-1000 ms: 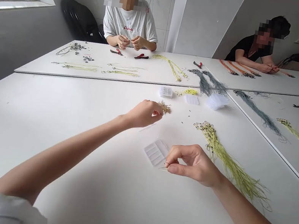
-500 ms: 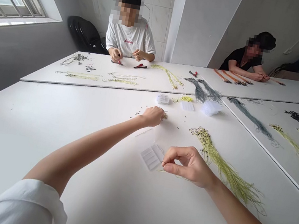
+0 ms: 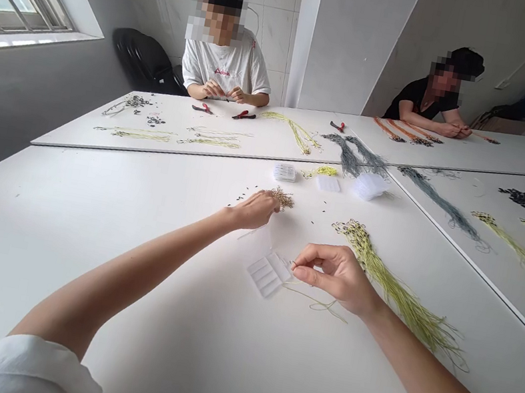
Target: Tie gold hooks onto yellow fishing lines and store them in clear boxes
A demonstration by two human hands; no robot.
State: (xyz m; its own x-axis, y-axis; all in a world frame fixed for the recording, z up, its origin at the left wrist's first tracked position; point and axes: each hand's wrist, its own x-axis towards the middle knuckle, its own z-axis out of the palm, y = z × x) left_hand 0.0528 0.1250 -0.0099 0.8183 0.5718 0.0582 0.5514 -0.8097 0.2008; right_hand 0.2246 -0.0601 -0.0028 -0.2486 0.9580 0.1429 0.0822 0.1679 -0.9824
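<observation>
My left hand (image 3: 254,210) rests on the white table (image 3: 160,314) with its fingertips curled against a small pile of thin gold-coloured metal pins (image 3: 282,198), and loose black beads (image 3: 242,198) lie just behind it. My right hand (image 3: 337,277) pinches a thin yellow-green cord (image 3: 315,303) between thumb and forefinger above a clear plastic compartment box (image 3: 266,274). The box's raised clear lid (image 3: 254,244) stands near my left hand. To the right of my right wrist lies a bundle of yellow-green beaded cords (image 3: 395,294).
Two co-workers (image 3: 223,61) (image 3: 430,94) sit at the far tables among red-handled pliers (image 3: 243,115) and coloured cord bundles. Several small clear boxes (image 3: 284,172) stand beyond my hands. A table seam (image 3: 459,258) runs along the right.
My left hand has drawn back to the left, uncovering the pin pile. My right hand has risen slightly, and more cord now trails across the table below it.
</observation>
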